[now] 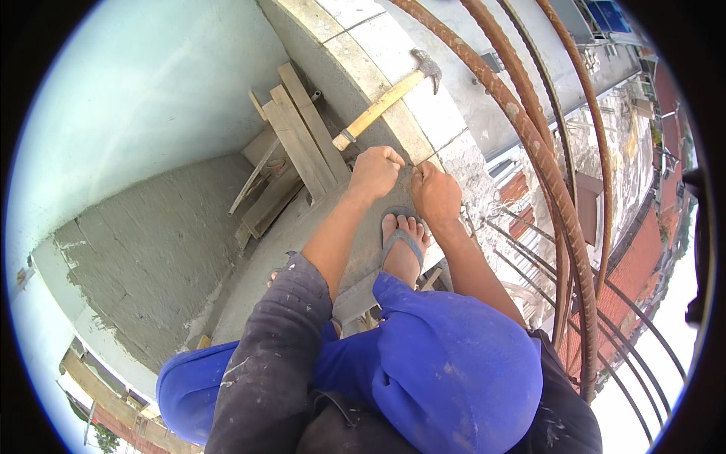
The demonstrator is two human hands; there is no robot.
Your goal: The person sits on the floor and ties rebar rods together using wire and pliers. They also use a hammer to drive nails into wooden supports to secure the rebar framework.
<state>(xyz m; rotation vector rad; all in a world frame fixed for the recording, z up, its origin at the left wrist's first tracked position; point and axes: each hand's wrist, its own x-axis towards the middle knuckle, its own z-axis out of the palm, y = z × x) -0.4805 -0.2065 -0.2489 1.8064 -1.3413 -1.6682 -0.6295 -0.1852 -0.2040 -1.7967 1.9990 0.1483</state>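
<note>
Both hands are close together over the concrete ledge, just above my sandalled foot (402,246). My left hand (376,172) is closed, thumb and fingers pinched near the ledge's inner edge. A short gap to its right, my right hand (436,193) is also closed, its fingertips turned toward the left. Whatever thin thing may lie in or between the fingers is too small to make out. Beyond them a claw hammer (387,102) with a yellow wooden handle lies across the pale-topped ledge (384,39), its metal head at the outer side and its handle end overhanging inward.
Thick rusty steel bars (533,136) arch up at the right, with thinner rods beneath. Wooden planks (299,140) lean in the corner on the left, beside a rough grey mortar patch (151,257) on a pale wall. Rooftops (635,257) show far below, past the outer edge.
</note>
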